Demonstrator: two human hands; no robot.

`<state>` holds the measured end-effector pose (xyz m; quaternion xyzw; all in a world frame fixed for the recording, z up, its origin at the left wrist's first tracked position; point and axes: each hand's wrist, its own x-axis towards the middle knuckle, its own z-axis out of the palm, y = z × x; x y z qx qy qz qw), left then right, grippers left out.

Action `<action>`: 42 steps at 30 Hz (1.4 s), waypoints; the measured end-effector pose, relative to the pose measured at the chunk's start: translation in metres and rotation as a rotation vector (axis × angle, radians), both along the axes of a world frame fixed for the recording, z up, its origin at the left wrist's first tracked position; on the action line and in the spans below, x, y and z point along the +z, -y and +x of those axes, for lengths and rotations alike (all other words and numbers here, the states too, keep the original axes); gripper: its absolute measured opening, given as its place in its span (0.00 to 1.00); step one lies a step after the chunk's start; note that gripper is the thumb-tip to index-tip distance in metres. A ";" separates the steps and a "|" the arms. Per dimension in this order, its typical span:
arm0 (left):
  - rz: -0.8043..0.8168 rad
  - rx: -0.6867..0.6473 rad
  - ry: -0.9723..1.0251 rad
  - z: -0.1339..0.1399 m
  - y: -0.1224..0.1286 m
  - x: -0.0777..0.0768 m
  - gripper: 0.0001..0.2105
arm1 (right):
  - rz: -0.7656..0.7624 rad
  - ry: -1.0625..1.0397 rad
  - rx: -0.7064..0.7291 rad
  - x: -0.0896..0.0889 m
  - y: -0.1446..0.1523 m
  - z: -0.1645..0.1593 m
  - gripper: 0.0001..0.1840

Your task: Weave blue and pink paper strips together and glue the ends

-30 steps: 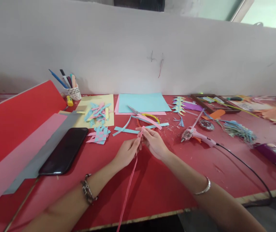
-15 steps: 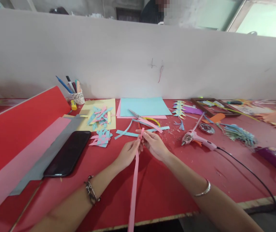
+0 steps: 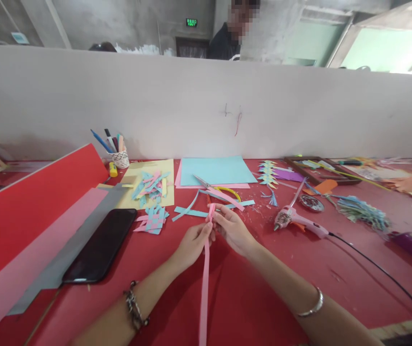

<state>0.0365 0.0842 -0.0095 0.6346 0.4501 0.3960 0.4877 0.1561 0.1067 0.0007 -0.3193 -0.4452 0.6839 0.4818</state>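
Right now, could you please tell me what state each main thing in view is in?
Pink strip: held near one end.
Left grip: closed on the strip.
Right grip: closed near its top end.
Scissors: lying partly under a loose strip.
Phone: face up, screen dark.
Glue gun: on its side, glue stick inserted.
Pen cup: upright, holding pens.
Woven piece: loose ends sticking out.

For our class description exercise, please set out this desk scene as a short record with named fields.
Surface: red table
Left hand: pinching a pink strip
Right hand: fingers at the same strip's upper end
Strip: hangs from the hands past the picture's bottom edge
Beyond the hands: scissors, partly covered by paper strips
Left side: dark-screened phone, pink-and-blue woven piece
Right side: pink glue gun with black cord
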 end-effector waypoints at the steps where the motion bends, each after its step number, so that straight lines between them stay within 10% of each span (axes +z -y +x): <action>1: -0.004 -0.003 0.000 0.000 0.000 0.000 0.27 | -0.005 -0.001 -0.013 0.000 0.000 0.000 0.16; 21: 0.118 0.134 0.003 0.008 -0.037 0.001 0.16 | 0.287 0.610 -0.261 -0.001 -0.004 -0.001 0.13; 42: 0.275 0.086 -0.114 0.003 -0.030 0.000 0.11 | 0.192 0.586 -0.300 -0.003 -0.008 0.002 0.13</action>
